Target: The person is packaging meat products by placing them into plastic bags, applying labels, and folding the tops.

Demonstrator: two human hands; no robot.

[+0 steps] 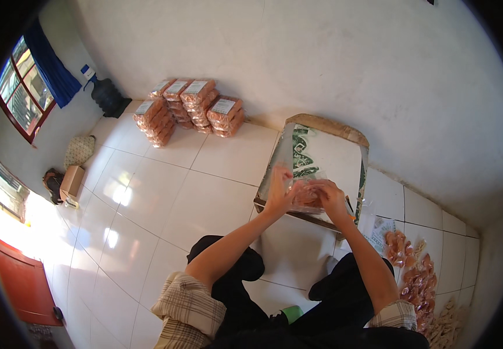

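White floor tiles (164,192) and a pale, matte wall (321,58) surround the wearer. Going left to right: at 10 o'clock, a red-framed window (26,72) with a blue cloth curtain (51,64); at 11, neat stacks of brick-shaped orange-brown packs (155,122) in glossy film. At 12, a low, wood-edged table (336,151), green-patterned on white. Over its near edge, the left hand (277,196) meets a crinkly clear packet (307,200); blur leaves its grip impossible to tell. The right hand (333,199) is closed on the packet's right end. Light, even tension should keep the thin plastic from tearing. At 2, rounded orange-brown bags (400,249) lie grouped.
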